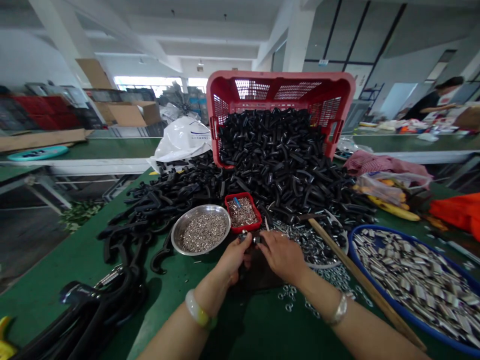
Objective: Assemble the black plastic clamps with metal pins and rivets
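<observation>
Small metal fitting [249,237] sat between the two hands over the green workbench [56,305], just in front of a small red tray [243,229] of fine pins. The left hand [234,257] had its fingers curled and pinched around the piece. The right hand [283,255] came in from the other side with its fingers bent toward it, so close that they seemed to touch, though whether it gripped the piece could not be told. A jade bangle [198,310] circled the left wrist and a silver bangle [339,309] the right. A steel bowl [200,206] of small silver parts stood beside the red tray. Loose steel rings [288,295] lay near the right hand, between it and a wooden stick [360,280], with a blue-rimmed tray [375,229] of silver pieces beyond. Black tubes [277,160] spilled from a tipped red plastic crate [281,85], and black plastic hooks [150,200] lay to their left.
</observation>
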Demonstrator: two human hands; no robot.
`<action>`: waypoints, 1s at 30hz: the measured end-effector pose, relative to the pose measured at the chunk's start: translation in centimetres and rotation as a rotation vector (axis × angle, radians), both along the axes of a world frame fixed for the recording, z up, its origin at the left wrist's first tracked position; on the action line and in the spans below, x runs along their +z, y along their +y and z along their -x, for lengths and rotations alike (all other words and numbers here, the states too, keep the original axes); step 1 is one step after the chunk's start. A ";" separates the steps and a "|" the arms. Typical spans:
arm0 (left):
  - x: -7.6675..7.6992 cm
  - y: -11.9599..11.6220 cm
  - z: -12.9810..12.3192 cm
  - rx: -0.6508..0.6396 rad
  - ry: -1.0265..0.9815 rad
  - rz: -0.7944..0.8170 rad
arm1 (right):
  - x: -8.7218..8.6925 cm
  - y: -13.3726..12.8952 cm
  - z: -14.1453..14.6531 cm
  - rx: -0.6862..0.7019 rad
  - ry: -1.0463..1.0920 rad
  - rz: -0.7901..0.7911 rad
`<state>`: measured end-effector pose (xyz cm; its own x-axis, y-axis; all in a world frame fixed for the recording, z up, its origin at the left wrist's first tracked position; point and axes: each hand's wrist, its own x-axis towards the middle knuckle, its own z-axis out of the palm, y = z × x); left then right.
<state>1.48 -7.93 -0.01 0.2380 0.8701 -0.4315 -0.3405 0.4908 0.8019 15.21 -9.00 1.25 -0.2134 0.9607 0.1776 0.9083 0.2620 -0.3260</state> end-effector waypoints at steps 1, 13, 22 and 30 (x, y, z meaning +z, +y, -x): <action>-0.1 0.0 0.0 -0.010 0.005 -0.005 | 0.0 0.2 -0.1 0.010 0.002 0.045; -0.7 -0.2 0.2 -0.105 0.162 -0.149 | 0.0 0.6 0.2 0.011 0.246 0.372; -1.1 0.3 1.3 -0.231 0.544 -0.704 | -1.4 -0.2 -0.6 -0.004 0.456 0.595; 1.1 1.6 1.6 -0.671 1.397 -0.982 | -1.3 2.1 -2.5 0.326 -0.180 0.065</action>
